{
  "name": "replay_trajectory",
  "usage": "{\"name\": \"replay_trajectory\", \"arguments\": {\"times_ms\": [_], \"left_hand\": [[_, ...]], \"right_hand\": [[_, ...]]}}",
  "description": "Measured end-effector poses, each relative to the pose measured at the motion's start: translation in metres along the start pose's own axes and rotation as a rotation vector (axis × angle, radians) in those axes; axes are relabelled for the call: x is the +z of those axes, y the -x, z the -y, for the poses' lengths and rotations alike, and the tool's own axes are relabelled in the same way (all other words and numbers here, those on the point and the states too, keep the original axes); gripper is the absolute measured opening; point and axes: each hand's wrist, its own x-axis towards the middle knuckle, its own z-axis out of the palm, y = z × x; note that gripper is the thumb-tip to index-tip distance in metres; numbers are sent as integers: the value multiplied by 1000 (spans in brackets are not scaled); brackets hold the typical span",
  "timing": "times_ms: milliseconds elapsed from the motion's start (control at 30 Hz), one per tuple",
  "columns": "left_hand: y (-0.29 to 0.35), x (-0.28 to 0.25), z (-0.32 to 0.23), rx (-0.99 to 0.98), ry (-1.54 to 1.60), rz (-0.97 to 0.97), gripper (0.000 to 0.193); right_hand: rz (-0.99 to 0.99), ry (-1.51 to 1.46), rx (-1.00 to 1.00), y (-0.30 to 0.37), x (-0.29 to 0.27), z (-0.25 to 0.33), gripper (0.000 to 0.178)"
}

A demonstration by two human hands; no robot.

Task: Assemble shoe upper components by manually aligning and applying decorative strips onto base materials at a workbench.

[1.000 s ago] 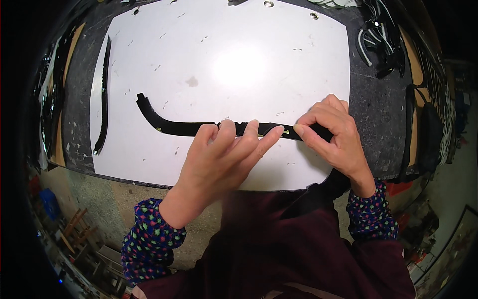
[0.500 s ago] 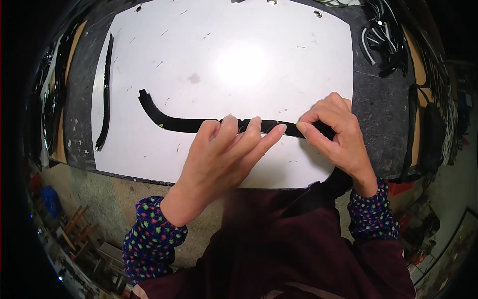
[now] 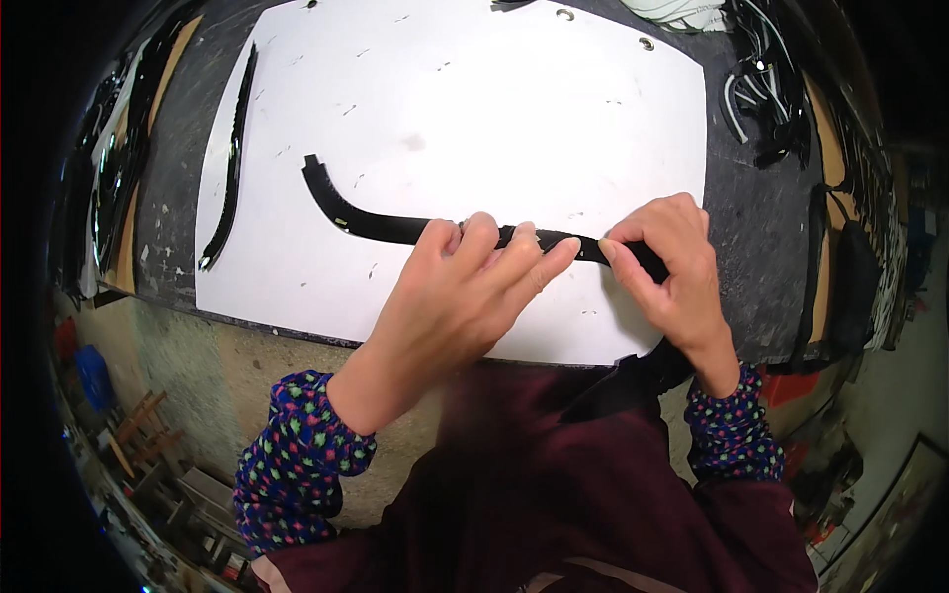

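Note:
A long black strip [image 3: 381, 227], curved at its left end with a small tab there, lies across the white board [image 3: 445, 119]. My left hand [image 3: 465, 282] is bent over its middle, fingers spread along it and holding it against the board; the thumb's place is hard to tell. Farther right, my right hand [image 3: 672, 267] pinches the strip between thumb and forefinger. Part of the strip's right portion is hidden behind that hand. Below my right wrist, a black piece [image 3: 633, 381] hangs at the board's near edge; whether it joins the strip, I cannot tell.
Another thin black strip [image 3: 232, 163] lies at the board's left edge. Black and white strips [image 3: 761, 84] are bunched at the far right of the dark table [image 3: 163, 232]. More dark strips [image 3: 114, 168] stand along the left side. Metal eyelets [image 3: 647, 43] sit in the board's far edge.
The view has shifted a little, so the board and strips appear moved. My left hand still rests over the strip and my right hand keeps its pinch, with hardly any difference.

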Motion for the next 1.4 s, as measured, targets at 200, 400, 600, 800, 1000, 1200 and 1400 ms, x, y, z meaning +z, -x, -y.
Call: {"name": "replay_trajectory", "arguments": {"times_ms": [200,400,600,800,1000,1200,1400], "left_hand": [[5,4,3,-20,128,-107,47],[5,6,4,-27,203,-155,43],[2,4,0,-58,247,-170,42],[3,10,1,-51,321,-268,41],[12,11,5,-55,345,-325,37],[18,14,12,-13,329,-404,23],[27,15,13,-1,290,-467,18]], "right_hand": [[-179,282,-186,7,15,9,29],[-91,189,-286,5,24,8,44],[-97,132,-291,7,24,2,41],[-62,117,-281,6,16,4,40],[-229,-104,-210,-24,0,16,32],[-384,462,-349,-74,70,26,44],[-231,338,-311,-74,75,22,42]]}}
